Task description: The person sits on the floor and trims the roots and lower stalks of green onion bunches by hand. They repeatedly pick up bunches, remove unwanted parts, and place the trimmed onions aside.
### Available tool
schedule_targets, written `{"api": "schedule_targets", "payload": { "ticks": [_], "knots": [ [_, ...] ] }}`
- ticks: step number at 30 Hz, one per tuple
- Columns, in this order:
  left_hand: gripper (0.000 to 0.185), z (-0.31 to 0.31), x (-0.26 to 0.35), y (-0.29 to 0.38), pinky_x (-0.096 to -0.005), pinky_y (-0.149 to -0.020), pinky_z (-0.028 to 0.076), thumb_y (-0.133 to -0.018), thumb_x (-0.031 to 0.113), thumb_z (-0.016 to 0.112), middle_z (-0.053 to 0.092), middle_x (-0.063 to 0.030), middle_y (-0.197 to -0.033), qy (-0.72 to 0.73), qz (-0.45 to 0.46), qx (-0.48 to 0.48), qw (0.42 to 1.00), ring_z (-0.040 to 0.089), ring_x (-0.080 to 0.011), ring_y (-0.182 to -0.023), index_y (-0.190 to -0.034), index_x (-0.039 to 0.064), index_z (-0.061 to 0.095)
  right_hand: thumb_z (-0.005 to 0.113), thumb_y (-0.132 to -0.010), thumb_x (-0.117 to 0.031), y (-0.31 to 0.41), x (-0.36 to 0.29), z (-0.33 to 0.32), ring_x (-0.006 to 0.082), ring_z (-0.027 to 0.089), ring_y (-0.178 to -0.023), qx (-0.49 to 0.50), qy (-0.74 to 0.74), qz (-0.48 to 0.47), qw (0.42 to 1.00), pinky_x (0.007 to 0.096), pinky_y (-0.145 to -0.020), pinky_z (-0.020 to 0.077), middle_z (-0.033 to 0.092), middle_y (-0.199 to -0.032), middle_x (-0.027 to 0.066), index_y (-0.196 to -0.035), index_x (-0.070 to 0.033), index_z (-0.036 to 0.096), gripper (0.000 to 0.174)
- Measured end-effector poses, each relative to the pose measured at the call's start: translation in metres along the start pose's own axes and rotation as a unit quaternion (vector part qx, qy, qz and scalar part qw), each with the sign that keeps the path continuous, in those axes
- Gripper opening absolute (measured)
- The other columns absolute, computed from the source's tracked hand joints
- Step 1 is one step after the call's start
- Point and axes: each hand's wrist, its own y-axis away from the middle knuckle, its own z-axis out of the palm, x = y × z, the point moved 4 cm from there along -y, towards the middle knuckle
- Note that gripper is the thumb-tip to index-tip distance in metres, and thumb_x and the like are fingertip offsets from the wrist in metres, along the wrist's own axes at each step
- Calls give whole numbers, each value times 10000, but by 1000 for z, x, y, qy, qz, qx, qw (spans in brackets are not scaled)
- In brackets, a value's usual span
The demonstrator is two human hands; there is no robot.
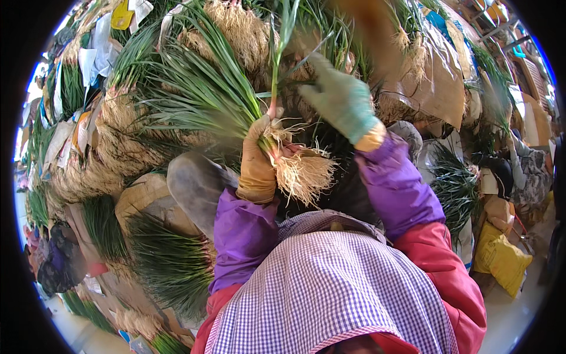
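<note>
My left hand (258, 159), in an orange-brown glove, is closed around a bunch of green plants with long leaves (208, 93) and pale, stringy roots (307, 172). The leaves fan out to the upper left, the roots to the right. One plant stem (275, 79) stands apart from the bunch, upright above the left thumb. To its right is my right hand (342, 95) in a green glove, blurred, its fingers towards the upper left. A thin leaf (311, 53) shows near those fingertips; whether they touch it is unclear.
Root-bearing bunches (239, 31) lie piled ahead and to the left (115, 141). Another leafy bunch (170, 265) lies beside my left arm, and one (455, 188) at the right. A yellow sack (504, 259) is at the lower right. Other people sit at the far left (62, 259) and right (530, 175).
</note>
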Motion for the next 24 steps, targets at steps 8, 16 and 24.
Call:
{"api": "schedule_targets", "payload": {
  "ticks": [8, 16, 24],
  "knots": [
    [238, 2, -11, 13, -337, -535, 558, -900, 239, 621, 597, 20, -767, -127, 29, 88, 988, 584, -137, -611, -1046, 57, 574, 623, -841, -223, -14, -8, 52, 281, 644, -646, 175, -46, -270, 946, 396, -616, 491, 627, -668, 55, -904, -112, 591, 132],
    [279, 5, -4, 16, -372, -643, 578, -952, 268, 538, 616, 2, -809, -87, 0, -29, 996, 641, -153, -715, -1123, 49, 534, 612, -874, -226, -24, 6, 73, 269, 619, -566, 102, -26, -63, 993, 415, -526, 497, 604, -613, 45, -825, -144, 594, 97],
    [362, 1, 3, 20, -265, -475, 508, -904, 271, 629, 640, -36, -872, -203, 97, 112, 968, 609, -108, -662, -1146, 4, 595, 645, -903, -224, 0, 21, 103, 229, 680, -818, -255, -630, -192, 708, 335, -781, 554, 696, -967, 20, -1150, -71, 625, 291]
  ]
}}
